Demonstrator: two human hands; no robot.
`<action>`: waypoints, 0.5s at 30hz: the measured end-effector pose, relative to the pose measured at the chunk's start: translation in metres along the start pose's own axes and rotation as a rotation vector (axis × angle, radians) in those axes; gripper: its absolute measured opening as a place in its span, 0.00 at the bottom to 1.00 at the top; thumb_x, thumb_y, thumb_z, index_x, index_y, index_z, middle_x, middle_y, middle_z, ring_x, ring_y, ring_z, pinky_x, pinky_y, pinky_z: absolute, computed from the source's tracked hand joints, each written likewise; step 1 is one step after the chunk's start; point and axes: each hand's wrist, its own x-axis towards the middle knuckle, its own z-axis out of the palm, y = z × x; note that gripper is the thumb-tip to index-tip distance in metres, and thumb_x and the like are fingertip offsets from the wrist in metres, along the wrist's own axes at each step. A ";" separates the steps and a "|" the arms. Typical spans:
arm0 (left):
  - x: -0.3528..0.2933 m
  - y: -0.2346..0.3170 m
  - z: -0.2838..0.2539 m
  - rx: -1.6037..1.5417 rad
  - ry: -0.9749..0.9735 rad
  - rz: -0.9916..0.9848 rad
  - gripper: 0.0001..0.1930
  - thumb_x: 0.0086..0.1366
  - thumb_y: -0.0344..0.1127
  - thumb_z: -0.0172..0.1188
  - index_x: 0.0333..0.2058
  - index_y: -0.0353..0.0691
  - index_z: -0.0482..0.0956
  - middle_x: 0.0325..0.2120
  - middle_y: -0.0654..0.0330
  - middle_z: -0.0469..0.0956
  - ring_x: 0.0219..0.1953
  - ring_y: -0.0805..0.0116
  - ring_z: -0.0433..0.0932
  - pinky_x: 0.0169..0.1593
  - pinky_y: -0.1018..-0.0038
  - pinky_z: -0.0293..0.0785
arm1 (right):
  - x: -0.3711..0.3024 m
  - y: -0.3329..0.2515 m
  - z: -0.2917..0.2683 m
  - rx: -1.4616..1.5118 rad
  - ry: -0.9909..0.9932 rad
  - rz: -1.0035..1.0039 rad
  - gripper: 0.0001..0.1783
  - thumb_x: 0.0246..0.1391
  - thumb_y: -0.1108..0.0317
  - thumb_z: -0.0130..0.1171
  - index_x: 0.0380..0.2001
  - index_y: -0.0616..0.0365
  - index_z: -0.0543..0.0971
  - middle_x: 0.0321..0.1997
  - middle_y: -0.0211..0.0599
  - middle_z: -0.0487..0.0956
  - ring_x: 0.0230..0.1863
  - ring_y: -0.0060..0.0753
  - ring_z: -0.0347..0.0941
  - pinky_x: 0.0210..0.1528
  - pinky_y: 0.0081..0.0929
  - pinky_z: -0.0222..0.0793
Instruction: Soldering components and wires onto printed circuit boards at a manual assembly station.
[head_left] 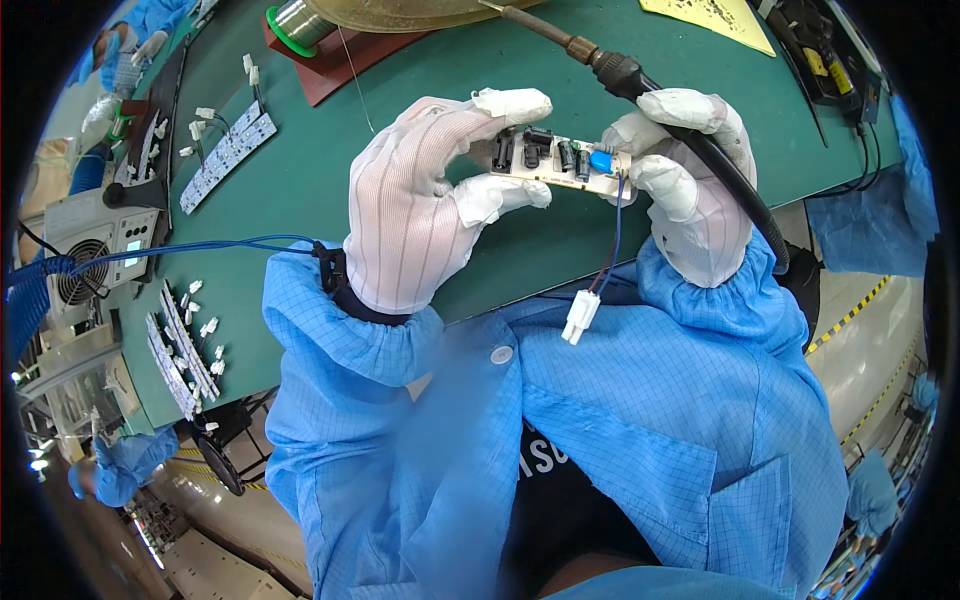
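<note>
A small circuit board (548, 172) with black cylindrical parts and a blue disc part is held up in front of me. My left hand (410, 210), in a white striped glove, pinches its left end between thumb and index finger. My right hand (690, 190), also gloved, grips the board's right end with thumb and fingers. The same hand holds a soldering iron (620, 74) crosswise, its tip pointing up and left, away from the board. From the board's right end hang a dark red and a blue wire ending in a white connector (580, 316).
Solder wire spool (300, 25) on a red stand, brass-coloured dish (400, 10) and yellow sheet (710, 20) lie at the back. LED strips with connectors (228, 160) are at left, more strips (180, 350) nearer. A blue cord (190, 247) runs from my left wrist strap.
</note>
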 end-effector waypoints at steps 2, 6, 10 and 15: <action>0.001 -0.001 0.000 0.005 -0.003 -0.006 0.25 0.45 0.32 0.69 0.45 0.33 0.76 0.41 0.55 0.78 0.42 0.66 0.77 0.47 0.75 0.71 | 0.000 0.002 -0.001 0.034 -0.006 -0.020 0.19 0.49 0.77 0.61 0.46 0.65 0.73 0.33 0.46 0.78 0.30 0.31 0.77 0.32 0.22 0.75; -0.001 -0.003 0.000 0.052 -0.002 0.045 0.25 0.44 0.33 0.70 0.44 0.34 0.77 0.41 0.55 0.78 0.42 0.66 0.77 0.47 0.74 0.72 | -0.001 0.001 -0.001 0.068 -0.014 -0.048 0.19 0.48 0.78 0.61 0.46 0.65 0.73 0.33 0.46 0.78 0.30 0.31 0.77 0.32 0.22 0.75; -0.002 -0.007 0.001 0.031 0.013 0.062 0.26 0.44 0.34 0.70 0.44 0.34 0.77 0.41 0.55 0.78 0.42 0.66 0.77 0.47 0.74 0.71 | -0.001 0.000 -0.001 0.052 -0.018 -0.024 0.20 0.48 0.79 0.61 0.46 0.64 0.72 0.33 0.47 0.78 0.31 0.32 0.78 0.32 0.22 0.75; 0.001 -0.001 0.000 0.063 -0.009 0.037 0.26 0.44 0.34 0.70 0.44 0.34 0.77 0.40 0.55 0.78 0.40 0.66 0.77 0.47 0.74 0.71 | -0.001 0.001 -0.001 0.034 -0.019 -0.050 0.20 0.48 0.79 0.61 0.46 0.64 0.73 0.33 0.47 0.78 0.31 0.32 0.78 0.32 0.22 0.75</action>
